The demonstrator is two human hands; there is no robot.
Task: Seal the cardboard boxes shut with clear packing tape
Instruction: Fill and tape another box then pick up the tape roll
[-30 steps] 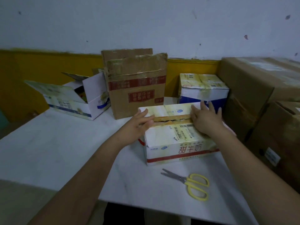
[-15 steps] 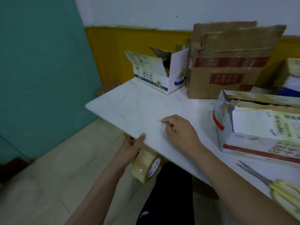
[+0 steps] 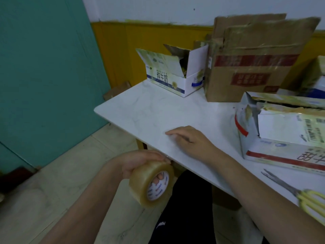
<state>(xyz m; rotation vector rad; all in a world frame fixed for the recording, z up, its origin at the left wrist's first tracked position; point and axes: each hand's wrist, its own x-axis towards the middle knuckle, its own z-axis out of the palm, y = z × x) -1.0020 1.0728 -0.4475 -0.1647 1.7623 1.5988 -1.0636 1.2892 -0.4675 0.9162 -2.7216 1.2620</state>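
My left hand grips a roll of clear packing tape just below the near edge of the white table, fingers through its core. My right hand rests flat on the tabletop with nothing in it. A white and yellow milk box lies to the right, its top flaps down with a gap along the seam and a torn corner. Behind stand an open white milk box and a tall brown cardboard box with raised flaps.
Yellow-handled scissors lie at the table's near right edge. Another small box sits at the far right. A teal door and pale floor are to the left; my dark-trousered lap is under the table.
Both hands left the milk box's flaps and my view swung left. My left hand reached under the table and has now raised the tape roll toward the edge. The right hand settled on the tabletop.
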